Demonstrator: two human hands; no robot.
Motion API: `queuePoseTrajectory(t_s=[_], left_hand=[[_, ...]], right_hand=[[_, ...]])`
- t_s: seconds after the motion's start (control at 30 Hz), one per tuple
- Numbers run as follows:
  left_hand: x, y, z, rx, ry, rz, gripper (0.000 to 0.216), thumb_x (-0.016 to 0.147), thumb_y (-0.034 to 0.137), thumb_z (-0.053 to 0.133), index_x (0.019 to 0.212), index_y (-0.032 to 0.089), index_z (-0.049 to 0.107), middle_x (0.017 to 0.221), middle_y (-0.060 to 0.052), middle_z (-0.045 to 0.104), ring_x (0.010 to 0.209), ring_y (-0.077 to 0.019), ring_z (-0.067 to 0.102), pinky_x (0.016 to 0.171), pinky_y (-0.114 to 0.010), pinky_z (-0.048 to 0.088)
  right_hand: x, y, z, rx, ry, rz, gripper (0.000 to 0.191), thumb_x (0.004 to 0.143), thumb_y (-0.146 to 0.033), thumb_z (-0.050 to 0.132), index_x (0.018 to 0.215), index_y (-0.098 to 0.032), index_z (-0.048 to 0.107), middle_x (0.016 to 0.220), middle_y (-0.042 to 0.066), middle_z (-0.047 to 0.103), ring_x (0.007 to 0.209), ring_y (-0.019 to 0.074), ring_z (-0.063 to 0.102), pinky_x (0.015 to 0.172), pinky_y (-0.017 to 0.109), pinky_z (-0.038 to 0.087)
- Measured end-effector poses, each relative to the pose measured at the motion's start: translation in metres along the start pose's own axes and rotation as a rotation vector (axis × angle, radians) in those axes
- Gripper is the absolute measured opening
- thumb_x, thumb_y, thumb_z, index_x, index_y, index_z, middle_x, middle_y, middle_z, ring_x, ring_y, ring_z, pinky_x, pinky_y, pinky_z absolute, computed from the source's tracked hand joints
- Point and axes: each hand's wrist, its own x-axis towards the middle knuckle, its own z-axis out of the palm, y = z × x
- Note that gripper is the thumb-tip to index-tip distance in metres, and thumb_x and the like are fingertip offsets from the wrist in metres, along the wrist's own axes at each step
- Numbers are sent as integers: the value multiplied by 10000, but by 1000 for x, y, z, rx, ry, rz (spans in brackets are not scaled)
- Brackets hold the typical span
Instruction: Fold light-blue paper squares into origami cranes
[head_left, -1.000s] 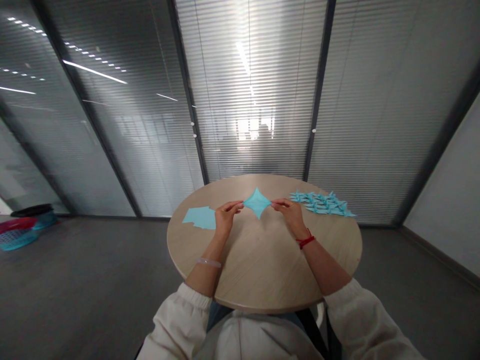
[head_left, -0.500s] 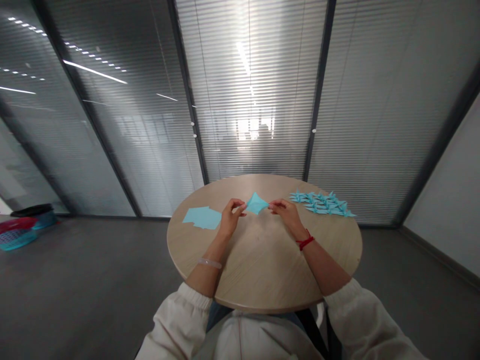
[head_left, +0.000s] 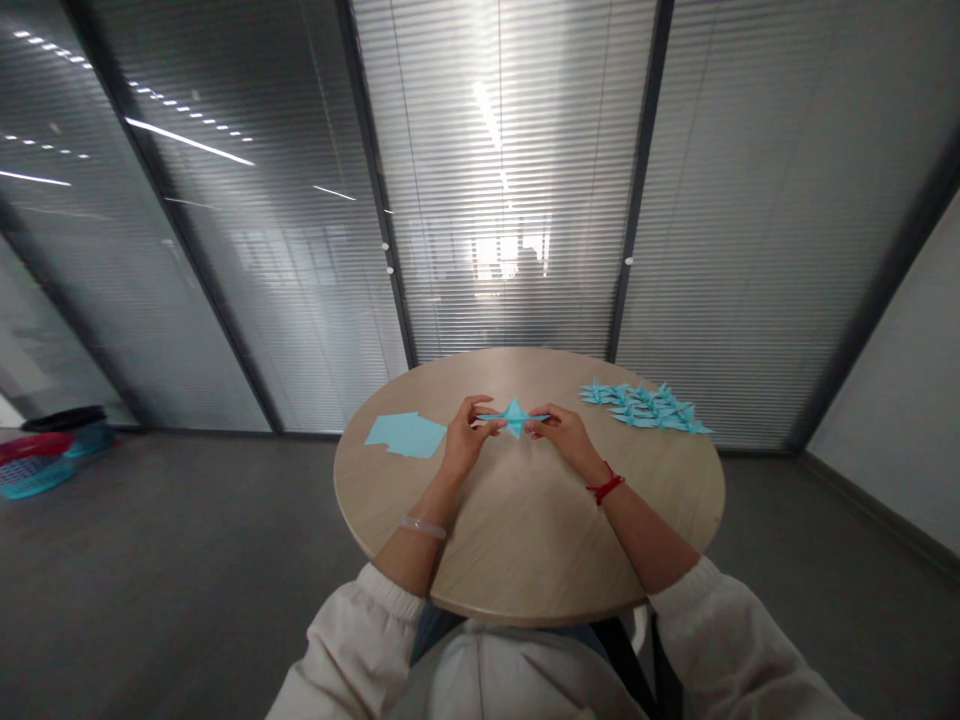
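Observation:
A small piece of light blue folded paper (head_left: 515, 415) is pinched from both sides just above the round wooden table (head_left: 525, 540). My left hand (head_left: 466, 438) is closed on its left end and my right hand (head_left: 559, 432) is closed on its right end. The paper is collapsed into a narrow shape with a small peak in the middle. A clear band is on my left wrist and a red cord on my right wrist.
A stack of flat blue paper sheets (head_left: 406, 435) lies on the table to the left. Several finished blue folded paper figures (head_left: 643, 407) lie at the back right. Glass walls with blinds stand behind the table. Coloured baskets (head_left: 37, 462) sit on the floor far left.
The blue paper was spread wide as a four-pointed star between my hands. My hands have come together and the paper has collapsed into a narrow folded shape.

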Motion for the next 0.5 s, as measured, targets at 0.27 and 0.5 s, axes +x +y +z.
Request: queuePoseTrajectory(t_s=[0.27,0.5], left_hand=[[2,3,-2,-45,15,-53,506,617,322,771,1043,173,542,691,12,656,591,-121,602,578,-238,496],[5,-2,-7,-137,91,-115,479,645,431,742,1001,161,570,778,-41,698,745,-171,653,633,-270,521]], right_hand=[[1,-2,-2,-33,3,-18,329,619,-457,756,778,-171,722,685,47,710,615,168,645,606,291,526],[3,-2,-7,79,82,47,328,574,-417,791,780,-168,733,730,59,725,682,185,667,651,311,534]])
